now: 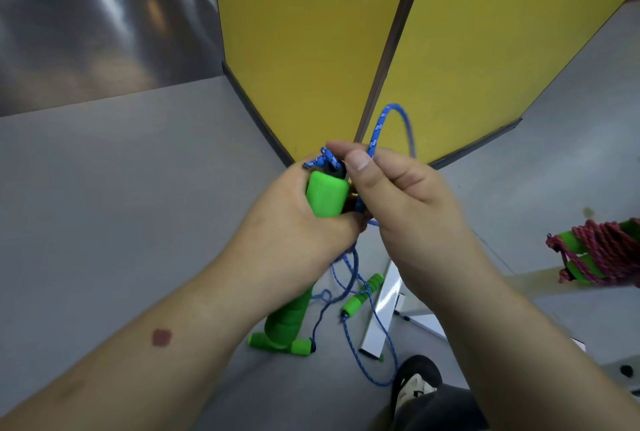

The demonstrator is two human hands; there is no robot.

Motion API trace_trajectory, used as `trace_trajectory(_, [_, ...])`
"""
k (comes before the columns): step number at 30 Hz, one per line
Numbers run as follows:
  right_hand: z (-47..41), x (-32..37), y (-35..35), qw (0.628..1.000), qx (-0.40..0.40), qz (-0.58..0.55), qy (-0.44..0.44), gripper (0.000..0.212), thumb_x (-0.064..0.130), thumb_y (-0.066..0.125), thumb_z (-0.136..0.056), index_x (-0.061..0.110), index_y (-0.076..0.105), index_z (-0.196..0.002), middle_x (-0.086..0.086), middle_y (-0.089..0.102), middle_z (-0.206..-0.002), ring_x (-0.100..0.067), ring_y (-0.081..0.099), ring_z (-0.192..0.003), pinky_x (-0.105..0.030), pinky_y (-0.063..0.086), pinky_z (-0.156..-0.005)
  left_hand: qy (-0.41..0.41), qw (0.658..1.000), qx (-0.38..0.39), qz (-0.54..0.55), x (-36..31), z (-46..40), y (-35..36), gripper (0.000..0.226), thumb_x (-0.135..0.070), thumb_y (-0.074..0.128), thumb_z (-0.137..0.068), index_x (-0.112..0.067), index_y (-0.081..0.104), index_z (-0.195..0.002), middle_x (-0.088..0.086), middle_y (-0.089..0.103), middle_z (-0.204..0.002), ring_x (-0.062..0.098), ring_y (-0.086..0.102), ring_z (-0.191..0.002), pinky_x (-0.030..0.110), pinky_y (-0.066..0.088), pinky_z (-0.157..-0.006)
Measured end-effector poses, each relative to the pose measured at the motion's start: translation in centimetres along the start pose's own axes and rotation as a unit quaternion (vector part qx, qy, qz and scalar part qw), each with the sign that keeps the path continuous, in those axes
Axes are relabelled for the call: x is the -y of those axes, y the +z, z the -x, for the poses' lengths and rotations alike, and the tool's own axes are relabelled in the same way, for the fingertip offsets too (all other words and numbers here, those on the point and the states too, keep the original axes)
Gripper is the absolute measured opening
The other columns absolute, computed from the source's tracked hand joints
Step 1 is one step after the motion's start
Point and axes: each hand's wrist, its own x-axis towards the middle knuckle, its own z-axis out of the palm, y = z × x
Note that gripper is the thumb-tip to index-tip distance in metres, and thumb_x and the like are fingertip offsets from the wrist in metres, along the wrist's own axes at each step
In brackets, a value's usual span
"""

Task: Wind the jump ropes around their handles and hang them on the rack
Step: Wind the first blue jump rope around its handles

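Head view: left hand grips green handle, right hand pinches blue rope, winding barely begun. Rope mostly trails to floor. Pink rope, already wound, hangs at right.

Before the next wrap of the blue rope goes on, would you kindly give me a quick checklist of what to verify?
1. Left hand grips the green handle: ok.
2. Right hand pinches the blue rope with a loop raised above the handle: ok.
3. Slack free of tangles: not ok; it trails in crossing loops on the floor around the loose green handle.
4. Rope clear of the shoe: cannot tell; it runs close by.
5. Wraps already on the handle are snug: cannot tell, hidden by the fingers.
6. Pink wound rope lies apart at the right: ok.
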Motion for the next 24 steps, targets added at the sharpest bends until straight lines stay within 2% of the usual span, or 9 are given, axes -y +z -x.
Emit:
trace_trajectory(3, [0.1,-0.2,-0.2,1.0,-0.002,0.022,0.002,0.022,0.025,0.055,-0.102,0.021,0.075,-0.11,0.011,0.076,-0.096,-0.012,0.064,-0.079,-0.023,0.052,-0.069,-0.003,0.999,-0.044,0.019,-0.1,0.1,0.1,0.032,-0.018,0.078,-0.085,-0.038,0.063,-0.105,0.004,0.078,-0.082,0.029,0.077,-0.08,0.057,0.063,-0.079])
trace_trajectory(5, [0.1,-0.3,-0.2,1.0,0.01,0.005,0.022,0.023,0.023,0.053,-0.103,0.019,0.075,-0.103,0.016,0.075,-0.091,-0.006,0.062,-0.075,-0.023,0.053,-0.07,-0.001,0.994,-0.077,0.074,-0.3,-0.2,-0.2,0.051,-0.012,0.079,-0.087,-0.043,0.059,-0.121,0.003,0.078,-0.084,0.023,0.079,-0.081,0.051,0.064,-0.082])
trace_trajectory(8, [0.4,-0.6,0.0,0.996,0.07,0.029,0.049,0.025,0.027,0.05,-0.105,0.022,0.075,-0.104,0.017,0.073,-0.083,0.006,0.06,-0.072,-0.013,0.045,-0.068,0.01,0.978,-0.133,0.157,-0.6,-0.8,-1.1,0.064,-0.003,0.077,-0.089,-0.03,0.053,-0.141,0.005,0.077,-0.086,0.019,0.078,-0.076,0.04,0.065,-0.073])
trace_trajectory(11, [0.5,-1.3,0.0,0.975,0.136,0.143,0.097,0.023,0.039,0.058,-0.098,0.024,0.076,-0.1,-0.004,0.075,-0.092,0.001,0.057,-0.072,-0.024,0.043,-0.074,0.018,0.959,-0.165,0.229,-0.6,-1.3,-2.2,0.055,0.001,0.074,-0.091,-0.027,0.052,-0.134,0.013,0.072,-0.091,0.021,0.078,-0.078,0.032,0.062,-0.067])
trace_trajectory(15, [0.5,-0.9,-0.2,0.984,0.103,0.129,0.073,0.017,0.028,0.06,-0.1,0.029,0.078,-0.1,-0.001,0.072,-0.084,-0.003,0.059,-0.073,-0.025,0.047,-0.072,0.011,0.956,-0.189,0.223,-0.5,-1.3,-3.0,0.034,-0.002,0.073,-0.093,-0.033,0.058,-0.096,0.013,0.073,-0.094,0.024,0.078,-0.081,0.034,0.063,-0.071])
trace_trajectory(17, [0.3,-0.6,-0.4,0.993,0.062,0.096,0.03,0.018,0.026,0.06,-0.1,0.029,0.078,-0.101,-0.009,0.067,-0.082,-0.009,0.059,-0.074,-0.026,0.049,-0.07,0.003,0.967,-0.153,0.202,-0.3,-1.1,-2.9,0.035,-0.004,0.072,-0.093,-0.034,0.055,-0.091,0.012,0.077,-0.101,0.024,0.079,-0.087,0.04,0.064,-0.079])
trace_trajectory(20, [0.0,-0.3,-0.3,0.999,0.025,0.023,-0.008,0.019,0.024,0.057,-0.1,0.023,0.075,-0.105,0.005,0.067,-0.078,-0.013,0.06,-0.07,-0.027,0.049,-0.063,-0.005,0.994,-0.052,0.098,0.4,-0.9,-1.8,0.037,-0.016,0.074,-0.082,-0.041,0.057,-0.104,0.003,0.08,-0.095,0.027,0.078,-0.091,0.052,0.062,-0.088])
trace_trajectory(22, [0.0,-0.2,-0.2,0.999,0.012,0.016,-0.029,0.02,0.022,0.055,-0.102,0.025,0.074,-0.106,0.004,0.065,-0.08,-0.015,0.057,-0.066,-0.029,0.049,-0.061,-0.006,0.999,-0.012,0.046,0.4,-0.7,-1.0,0.044,-0.025,0.071,-0.073,-0.047,0.062,-0.11,0.005,0.078,-0.09,0.036,0.075,-0.089,0.06,0.061,-0.083])
trace_trajectory(24, [0.2,-0.1,-0.1,0.999,-0.009,0.026,-0.041,0.021,0.02,0.054,-0.103,0.027,0.074,-0.104,0.005,0.065,-0.079,-0.014,0.055,-0.063,-0.031,0.049,-0.06,0.004,1.0,0.01,0.015,0.5,-0.5,-0.6,0.043,-0.026,0.071,-0.074,-0.043,0.064,-0.114,0.006,0.076,-0.088,0.04,0.073,-0.085,0.061,0.061,-0.075])
